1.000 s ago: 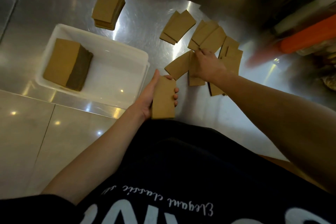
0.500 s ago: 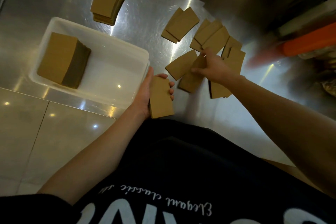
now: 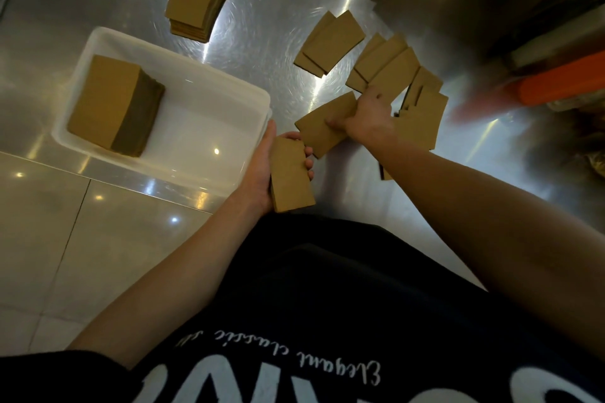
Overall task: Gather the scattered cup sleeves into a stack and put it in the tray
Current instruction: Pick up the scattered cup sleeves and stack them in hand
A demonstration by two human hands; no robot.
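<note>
Holding small sleeve stack (image 3: 289, 175) in left grip (image 3: 262, 170); right grip (image 3: 368, 118) pinching loose sleeve (image 3: 324, 123) beside it.

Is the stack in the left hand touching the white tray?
Apart. The head view shows the stack held in the left hand, whose palm and thumb lie between it and the tray rim.

black shirt (image 3: 343, 304), "Elegant classic", perhaps more
</note>
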